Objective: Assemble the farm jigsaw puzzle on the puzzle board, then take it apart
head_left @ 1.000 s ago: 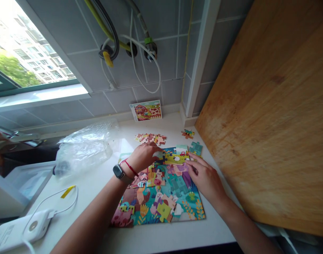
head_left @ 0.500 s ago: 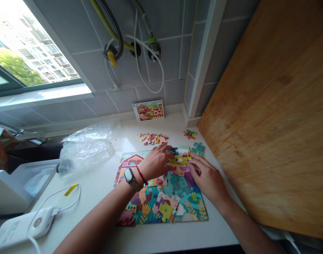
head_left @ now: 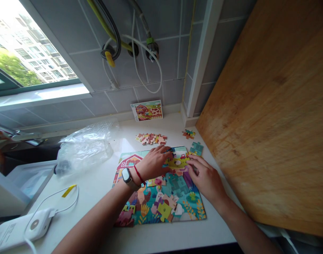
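Left hand (head_left: 157, 161) is over the puzzle (head_left: 152, 201) on the surface (head_left: 94, 190), fingers bent, can't tell if they're gripping anything. Next is the yellow field section (head_left: 180, 163) up top, then the right hand (head_left: 207, 178) with curled fingers at its edge, grip unclear too, and imo an uneven push could pop it loose

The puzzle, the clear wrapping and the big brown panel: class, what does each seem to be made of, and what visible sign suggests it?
Puzzle: probably printed cardboard, fairly smooth; thin, flat interlocking pieces suggest it.
Clear wrapping: most likely thin, glossy plastic; it is see-through and crumpled, with bright highlights.
Brown panel: apparently wood or veneer, slight sheen; grain-like streaks and darker marks show.
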Demonstrator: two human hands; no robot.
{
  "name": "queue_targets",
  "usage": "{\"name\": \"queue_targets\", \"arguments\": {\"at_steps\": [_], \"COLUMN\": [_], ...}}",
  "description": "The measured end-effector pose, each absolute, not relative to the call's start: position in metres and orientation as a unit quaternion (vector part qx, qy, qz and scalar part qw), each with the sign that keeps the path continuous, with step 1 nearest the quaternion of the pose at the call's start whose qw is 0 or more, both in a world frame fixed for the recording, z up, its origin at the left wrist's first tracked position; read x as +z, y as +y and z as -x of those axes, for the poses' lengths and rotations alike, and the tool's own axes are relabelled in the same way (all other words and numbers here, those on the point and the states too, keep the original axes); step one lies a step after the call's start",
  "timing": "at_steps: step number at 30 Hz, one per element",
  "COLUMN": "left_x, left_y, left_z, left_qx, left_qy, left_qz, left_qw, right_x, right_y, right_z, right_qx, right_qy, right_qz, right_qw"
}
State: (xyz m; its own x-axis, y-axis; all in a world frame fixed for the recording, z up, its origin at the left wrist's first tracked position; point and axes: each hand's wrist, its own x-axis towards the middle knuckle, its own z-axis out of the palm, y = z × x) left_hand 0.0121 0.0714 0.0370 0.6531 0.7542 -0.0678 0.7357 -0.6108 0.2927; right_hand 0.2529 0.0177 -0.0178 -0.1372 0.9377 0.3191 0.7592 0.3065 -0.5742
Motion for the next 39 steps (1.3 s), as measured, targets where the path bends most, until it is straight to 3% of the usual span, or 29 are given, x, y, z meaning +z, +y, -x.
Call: {"name": "queue_targets", "arguments": {"at_steps": [7,17,39], "left_x": [0.030,0.030,0.031], "left_y": [0.076,0.077,0.079], "left_z": [-0.009,-0.007,-0.004], "left_qx": [0.027,0.041,0.043], "left_qy": [0.410,0.411,0.403], "left_qz": [-0.896,-0.893,-0.896], "left_qw": [0.167,0.177,0.179], "right_x": [0.006,0.039,0.049], "right_y": [0.012,-0.037,-0.026], "right_z": [-0.256,-0.266,-0.270], "right_qx": [0.167,0.185,0.218], "right_qy": [-0.753,-0.882,-0.868], "right_qz": [0.576,0.433,0.445], "right_qw": [0.270,0.032,-0.025]}}
